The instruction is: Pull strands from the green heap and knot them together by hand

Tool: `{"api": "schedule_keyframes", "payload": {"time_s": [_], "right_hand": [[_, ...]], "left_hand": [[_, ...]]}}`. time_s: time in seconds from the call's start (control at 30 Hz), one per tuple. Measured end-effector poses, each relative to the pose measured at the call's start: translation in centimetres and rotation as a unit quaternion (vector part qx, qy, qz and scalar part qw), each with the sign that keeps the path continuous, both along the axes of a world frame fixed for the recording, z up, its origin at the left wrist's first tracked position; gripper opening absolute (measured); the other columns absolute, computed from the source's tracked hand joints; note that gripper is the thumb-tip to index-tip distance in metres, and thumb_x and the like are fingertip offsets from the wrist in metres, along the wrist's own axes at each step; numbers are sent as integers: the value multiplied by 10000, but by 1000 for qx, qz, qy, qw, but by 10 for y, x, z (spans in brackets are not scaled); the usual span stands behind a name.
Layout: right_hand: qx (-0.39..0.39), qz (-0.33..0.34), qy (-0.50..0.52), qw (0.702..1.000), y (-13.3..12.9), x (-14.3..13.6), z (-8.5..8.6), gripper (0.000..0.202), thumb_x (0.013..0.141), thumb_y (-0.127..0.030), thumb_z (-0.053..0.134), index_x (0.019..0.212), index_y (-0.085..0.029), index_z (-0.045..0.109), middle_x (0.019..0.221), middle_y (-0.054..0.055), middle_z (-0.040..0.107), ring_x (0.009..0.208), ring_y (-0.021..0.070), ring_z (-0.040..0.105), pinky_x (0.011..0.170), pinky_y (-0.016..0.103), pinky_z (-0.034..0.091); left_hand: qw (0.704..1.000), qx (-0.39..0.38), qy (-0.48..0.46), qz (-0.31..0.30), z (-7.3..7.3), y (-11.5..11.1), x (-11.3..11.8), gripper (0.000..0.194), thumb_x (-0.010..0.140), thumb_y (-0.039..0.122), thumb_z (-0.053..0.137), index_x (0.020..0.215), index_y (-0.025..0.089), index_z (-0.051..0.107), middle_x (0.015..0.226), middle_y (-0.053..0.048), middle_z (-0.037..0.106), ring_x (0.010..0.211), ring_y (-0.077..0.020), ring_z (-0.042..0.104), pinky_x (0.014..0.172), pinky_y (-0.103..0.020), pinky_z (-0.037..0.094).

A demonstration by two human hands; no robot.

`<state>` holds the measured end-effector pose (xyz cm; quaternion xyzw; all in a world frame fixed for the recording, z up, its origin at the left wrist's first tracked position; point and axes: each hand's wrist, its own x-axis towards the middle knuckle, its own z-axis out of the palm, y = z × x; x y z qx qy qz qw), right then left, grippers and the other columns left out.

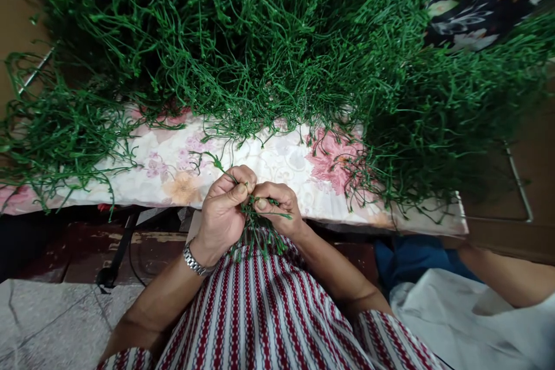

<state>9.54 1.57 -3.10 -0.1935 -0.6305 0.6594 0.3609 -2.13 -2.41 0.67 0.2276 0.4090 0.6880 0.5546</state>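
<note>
Close together above my lap, my left hand and my right hand pinch thin green plastic-looking stems. A forked stem end sticks up and left past my left thumb and forefinger. Several more stems hang in a loose bunch below my fingers, over my striped shirt. My right thumb and forefinger press on the stems right beside my left fingertips. Exactly where the stems join is hidden by the fingers. A metal-band watch is on my left wrist.
A large tangled heap of green stems covers the back of the table, with smaller piles at left and right. A floral tablecloth shows in front. A dark flowered bag lies at back right. Another person's arm is at right.
</note>
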Motion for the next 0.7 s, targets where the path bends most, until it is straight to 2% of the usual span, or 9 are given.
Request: {"api": "schedule_keyframes", "payload": {"time_s": [0.1,0.2,0.27,0.33,0.43,0.6,0.7], "right_hand": [[13,14,24,1000,-2,2,-4,326,825,-452,524,657,-172,516,560,-11,451,509,97,404,521,248,336],[-6,-42,14,999,5,4,-2,293,852,-428,500,701,-176,497,573,-17,458,510,94,409,503,231,327],[-18,-104,-12,994,14,6,3,287,867,-426,482,722,-178,477,623,-13,475,536,90,417,516,221,335],[-13,-122,-48,991,22,7,10,273,871,-416,486,753,-170,493,705,-2,499,565,81,413,539,213,341],[-17,-64,-85,994,25,5,19,262,850,-410,529,780,-157,520,710,-10,486,573,70,387,548,202,331],[-109,-9,-59,992,12,-2,20,300,791,-443,598,791,-155,518,633,-42,418,559,61,340,526,186,296],[-177,-2,-24,984,10,-4,17,326,731,-440,663,747,-151,511,601,-56,396,528,49,313,498,176,272]], "left_hand": [[999,5,-20,45,3,5,-7,238,729,306,625,646,178,442,657,13,359,561,-93,347,519,-238,312],[994,53,56,80,3,8,-12,200,719,264,654,656,170,489,664,7,416,572,-93,391,525,-237,313],[990,86,102,51,1,7,-14,162,729,251,654,669,162,532,666,0,450,583,-97,418,537,-241,318],[986,107,127,12,-2,6,-14,139,744,245,646,674,159,562,659,-1,457,593,-103,430,549,-245,324],[977,110,181,-7,-8,6,-13,127,757,244,635,668,166,589,680,-4,462,626,-113,447,567,-251,335],[945,81,307,81,-17,9,-7,116,785,233,601,680,186,600,702,1,463,683,-127,461,611,-253,346],[910,77,396,94,-17,8,-4,122,811,229,565,701,189,600,706,-2,476,689,-135,466,627,-261,363]]}}
